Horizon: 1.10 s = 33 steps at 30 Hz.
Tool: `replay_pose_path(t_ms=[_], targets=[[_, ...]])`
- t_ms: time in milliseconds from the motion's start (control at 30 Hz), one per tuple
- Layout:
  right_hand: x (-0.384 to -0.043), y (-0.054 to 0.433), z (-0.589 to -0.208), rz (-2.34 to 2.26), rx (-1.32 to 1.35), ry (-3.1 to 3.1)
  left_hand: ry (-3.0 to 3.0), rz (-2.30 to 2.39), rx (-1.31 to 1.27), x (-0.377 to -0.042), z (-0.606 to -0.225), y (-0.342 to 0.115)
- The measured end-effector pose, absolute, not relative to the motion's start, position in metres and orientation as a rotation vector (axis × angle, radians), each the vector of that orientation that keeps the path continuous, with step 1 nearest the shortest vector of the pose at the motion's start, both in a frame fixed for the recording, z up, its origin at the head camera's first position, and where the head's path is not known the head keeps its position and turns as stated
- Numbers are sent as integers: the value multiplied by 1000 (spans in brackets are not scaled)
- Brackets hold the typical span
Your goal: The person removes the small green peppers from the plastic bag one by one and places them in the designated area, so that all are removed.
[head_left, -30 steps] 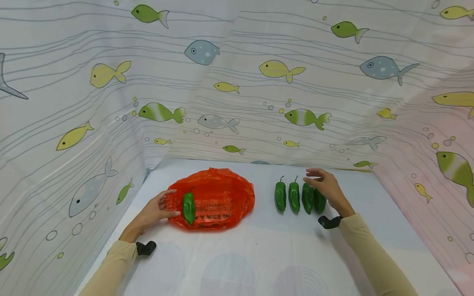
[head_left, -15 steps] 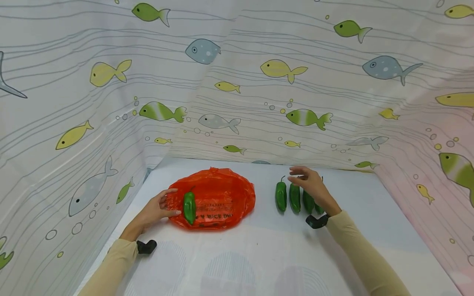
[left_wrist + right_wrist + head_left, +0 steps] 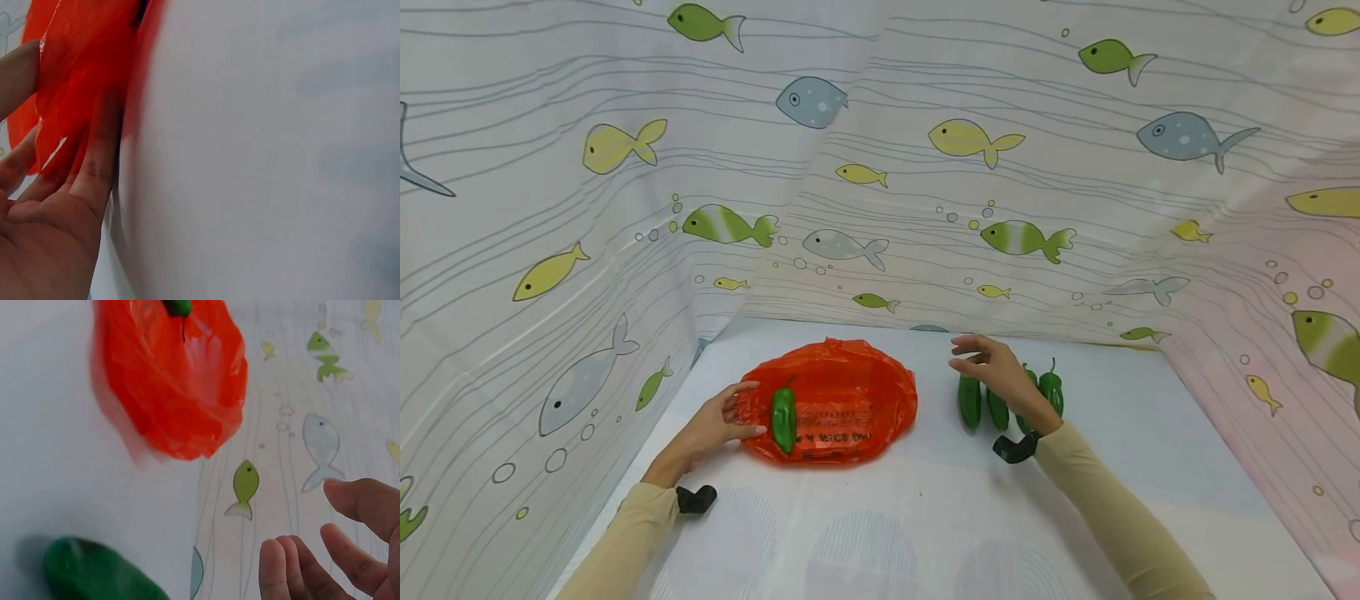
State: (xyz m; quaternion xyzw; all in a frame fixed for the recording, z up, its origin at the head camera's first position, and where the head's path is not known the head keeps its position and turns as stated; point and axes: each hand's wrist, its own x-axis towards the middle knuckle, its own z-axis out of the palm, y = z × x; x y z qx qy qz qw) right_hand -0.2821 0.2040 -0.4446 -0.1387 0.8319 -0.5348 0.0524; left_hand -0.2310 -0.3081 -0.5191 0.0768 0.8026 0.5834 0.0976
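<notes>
An orange-red plastic bag (image 3: pixel 880 408) lies spread on the table, its mouth gaping. Within its left part sits a green chili pepper (image 3: pixel 783 419). My left hand (image 3: pixel 711 425) is at the bag's left edge; in the left wrist view its fingers (image 3: pixel 94 169) show partly through the thin plastic, thumb and fingers apart. To the right, several more green chili peppers (image 3: pixel 969 406) lie in a row, stems pointing away. Over this row hovers my right hand (image 3: pixel 998 372), fingers loosely bent and holding nothing; it covers parts of the middle peppers.
Around the white table (image 3: pixel 865 517) hangs a curtain (image 3: pixel 910 192) printed with fish, along the back and both sides. Dark wrist cameras (image 3: pixel 1015 448) sit on both wrists, below beige sleeves.
My right hand has moved left across the pepper row, uncovering the rightmost pepper and overlapping the left ones. The left hand, the bag and the pepper in it have stayed put.
</notes>
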Motion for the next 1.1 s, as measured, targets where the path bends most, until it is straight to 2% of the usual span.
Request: replay_pose_path(t_ms=[1100], targets=[[-264, 84, -442, -1673, -687, 2281, 2381, 1713, 220, -230, -519, -309]])
